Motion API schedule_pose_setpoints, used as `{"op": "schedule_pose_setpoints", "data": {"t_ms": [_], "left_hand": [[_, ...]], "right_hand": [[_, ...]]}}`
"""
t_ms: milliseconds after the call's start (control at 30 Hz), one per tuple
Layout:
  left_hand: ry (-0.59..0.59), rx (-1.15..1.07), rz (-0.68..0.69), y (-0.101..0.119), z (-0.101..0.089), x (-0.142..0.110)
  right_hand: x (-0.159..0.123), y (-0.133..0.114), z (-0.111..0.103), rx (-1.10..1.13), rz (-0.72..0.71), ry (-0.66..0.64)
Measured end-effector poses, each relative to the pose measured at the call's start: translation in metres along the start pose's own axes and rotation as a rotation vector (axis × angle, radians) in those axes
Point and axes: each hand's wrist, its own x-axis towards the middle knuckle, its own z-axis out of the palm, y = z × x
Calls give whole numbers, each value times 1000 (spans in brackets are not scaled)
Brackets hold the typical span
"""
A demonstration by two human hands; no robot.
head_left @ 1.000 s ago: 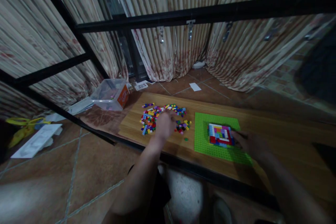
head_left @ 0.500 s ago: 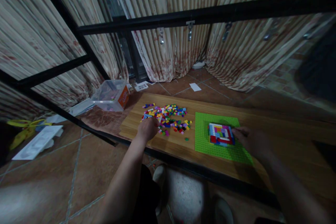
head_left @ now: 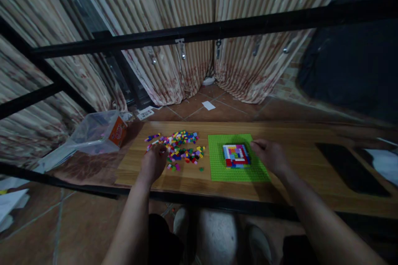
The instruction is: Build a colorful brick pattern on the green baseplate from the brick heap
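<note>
Loose toy building bricks [head_left: 183, 137] of many colours lie in a spread pile on the wooden bench. At the pile's left edge is my left hand [head_left: 153, 162], its fingers curled together; whatever they hold is hidden. A green studded baseplate [head_left: 217, 169] lies to the right of the pile. On it sits a square build of coloured bricks [head_left: 236, 155], with nested rings of blue, red, white and purple. My right hand [head_left: 273, 156] hovers over the baseplate's right edge, a little apart from the build. Its thumb and fingertips are pinched, and anything between them is too small to make out.
A clear plastic box [head_left: 99, 132] with an orange label stands left of the bench [head_left: 298, 140]. A dark flat panel [head_left: 351, 169] lies at the bench's right. A black metal bar [head_left: 199, 31] crosses in front of the curtains. One green brick [head_left: 201, 169] lies apart from the pile.
The view has swung to the right. My right hand has drawn away from the build's right side, where its fingertips were. My left hand has shifted towards the pile's left edge, fingers still curled.
</note>
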Motion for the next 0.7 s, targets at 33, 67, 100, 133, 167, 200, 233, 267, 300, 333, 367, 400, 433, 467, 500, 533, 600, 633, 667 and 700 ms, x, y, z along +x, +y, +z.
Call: {"op": "schedule_pose_setpoints", "data": {"t_ms": [33,67,100,133,167,200,233,267,300,333,367,400,433,467,500,533,600,633,667,700], "left_hand": [[9,-90,31,6,4,1],[-4,-194,67,14,9,0],[-20,-300,113,23,17,-1],[-68,-405,161,33,26,-3],[-98,-527,179,45,36,-6],[-160,-642,194,57,47,-10],[-195,-726,202,68,56,-14],[-225,-791,210,80,65,-18],[-264,-855,200,91,71,-22],[-295,-910,180,100,76,-25],[-319,-955,161,108,79,-28],[-332,-986,143,115,81,-30],[-339,-1001,133,120,82,-31],[-338,-1004,130,123,83,-32],[-333,-1000,134,126,84,-32],[-325,-993,143,128,85,-32],[-305,-992,166,132,88,-32],[-293,-997,175,134,90,-32],[-279,-1003,179,136,93,-32],[-262,-1007,178,139,95,-32]], "right_hand": [[-1,-4,2,73,-18,9],[-3,-9,4,158,-34,6],[-6,-16,7,250,-49,-19],[-9,-22,11,335,-58,-34],[-12,-29,15,414,-71,-46],[-16,-36,19,487,-93,-80],[-20,-42,23,539,-116,-131],[-24,-47,26,562,-139,-164],[-28,-52,28,567,-162,-193],[-31,-56,29,560,-181,-213],[-34,-59,29,549,-196,-222],[-36,-61,29,542,-208,-223],[-38,-62,28,543,-218,-222],[-38,-63,27,550,-224,-219],[-38,-63,27,563,-230,-212],[-38,-62,26,576,-235,-199],[-37,-60,25,589,-232,-152],[-36,-58,25,586,-225,-121],[-36,-58,25,577,-217,-89],[-36,-57,24,560,-213,-61]]}}
